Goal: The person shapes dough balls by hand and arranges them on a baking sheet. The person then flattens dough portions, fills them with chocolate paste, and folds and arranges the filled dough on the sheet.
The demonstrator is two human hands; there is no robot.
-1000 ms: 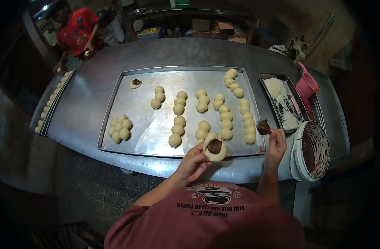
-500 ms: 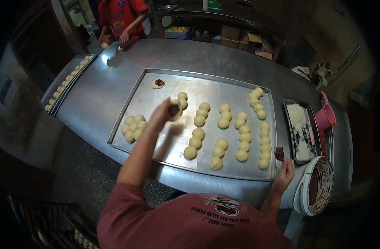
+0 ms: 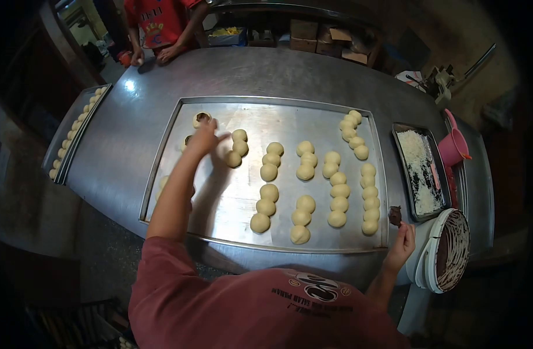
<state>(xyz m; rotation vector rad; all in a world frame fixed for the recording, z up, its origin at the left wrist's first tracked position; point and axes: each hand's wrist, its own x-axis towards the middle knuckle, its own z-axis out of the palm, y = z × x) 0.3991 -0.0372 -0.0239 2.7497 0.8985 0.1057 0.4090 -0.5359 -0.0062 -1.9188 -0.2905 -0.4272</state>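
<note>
While the right hand holds a filling-smeared spreader upright just outside the tray, its grip together on the handle, a bucket of dark filling stands right beside it. A loose pinch there could let the spreader slip; swung inward, it could drip on the plain dough.

Across the tray's left part runs the left forearm, hiding much of a dough cluster. If the arm sank, its underside could flatten those balls. To the right stand the dough rows, bare of filling on top as far as I can see. The short row of three lies just beside the left hand, so a sideways sweep could knock it askew.

Further out, that hand is among two filled rounds near the tray's far left corner: one round at its fingertips, the other partly covered by it. Some fingers look spread, but I cannot tell whether its grip is on dough. Sticky filling could cling to a fingertip and drag a round out of shape.

At the counter's far edge stands a person in red.
</note>
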